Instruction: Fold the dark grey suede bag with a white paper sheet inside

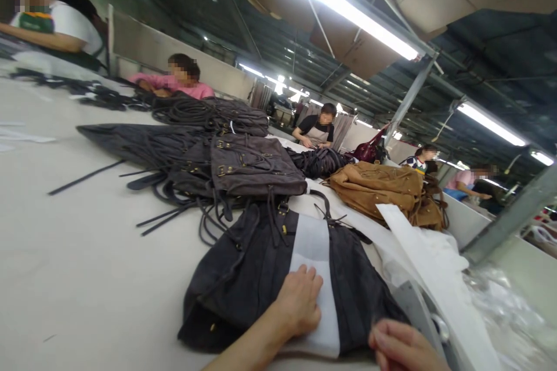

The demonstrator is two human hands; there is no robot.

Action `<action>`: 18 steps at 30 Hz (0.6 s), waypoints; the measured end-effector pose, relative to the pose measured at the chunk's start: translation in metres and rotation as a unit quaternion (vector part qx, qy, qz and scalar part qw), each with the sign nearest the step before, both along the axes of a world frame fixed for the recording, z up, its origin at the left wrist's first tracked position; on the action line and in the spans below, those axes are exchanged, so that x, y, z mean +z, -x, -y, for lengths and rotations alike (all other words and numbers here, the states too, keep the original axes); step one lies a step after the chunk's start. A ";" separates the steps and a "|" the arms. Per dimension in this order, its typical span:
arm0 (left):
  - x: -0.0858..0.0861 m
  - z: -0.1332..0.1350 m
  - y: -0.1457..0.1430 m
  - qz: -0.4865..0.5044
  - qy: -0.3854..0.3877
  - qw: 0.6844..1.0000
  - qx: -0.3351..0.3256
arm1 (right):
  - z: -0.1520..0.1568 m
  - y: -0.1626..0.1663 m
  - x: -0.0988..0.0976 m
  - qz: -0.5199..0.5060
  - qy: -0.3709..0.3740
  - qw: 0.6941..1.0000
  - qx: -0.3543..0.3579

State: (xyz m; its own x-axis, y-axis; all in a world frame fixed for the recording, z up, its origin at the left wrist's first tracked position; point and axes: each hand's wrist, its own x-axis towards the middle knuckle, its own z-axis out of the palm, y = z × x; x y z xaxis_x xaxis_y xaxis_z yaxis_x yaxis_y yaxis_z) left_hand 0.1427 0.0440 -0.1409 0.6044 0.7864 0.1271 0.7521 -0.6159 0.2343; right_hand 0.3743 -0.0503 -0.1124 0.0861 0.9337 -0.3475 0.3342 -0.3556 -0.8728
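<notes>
the left hand (300, 301) lies flat, fingers loosely together, on the white paper strip (315, 278) across the dark bag (243, 278) at six o'clock. the right hand (404, 348), at five o'clock, touches the bag's lower edge; i cannot tell how its fingers sit. beyond, at twelve, a brown bag (256, 165); at two, a tan bag (383, 185).
</notes>
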 end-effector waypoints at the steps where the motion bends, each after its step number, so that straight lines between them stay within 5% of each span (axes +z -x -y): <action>1: -0.002 0.001 0.000 0.003 0.004 1.000 -0.001 | -0.018 0.016 0.003 -0.061 0.000 0.998 0.027; 3: -0.006 0.003 0.002 0.015 0.013 1.000 -0.004 | -0.059 0.043 0.005 -0.128 -0.020 0.991 0.028; 8: -0.014 0.007 0.003 0.033 0.072 0.997 -0.003 | -0.144 0.066 -0.019 -0.072 -0.021 0.997 -0.032; 12: -0.016 0.005 -0.002 0.057 0.103 0.993 0.009 | -0.160 0.057 -0.041 -0.047 -0.022 0.998 -0.037; 18: -0.009 0.000 -0.026 0.028 0.048 0.996 0.070 | -0.159 0.055 -0.051 -0.022 -0.038 0.999 -0.032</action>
State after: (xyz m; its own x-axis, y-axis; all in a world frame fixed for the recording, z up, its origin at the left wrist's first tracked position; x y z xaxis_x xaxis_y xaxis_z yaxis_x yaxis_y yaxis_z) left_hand 0.1688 0.0441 -0.1503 0.4815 0.8730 0.0778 0.8135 -0.4782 0.3310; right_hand 0.3188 0.1083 -0.1630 0.1332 0.9504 -0.2809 0.2731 -0.3077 -0.9115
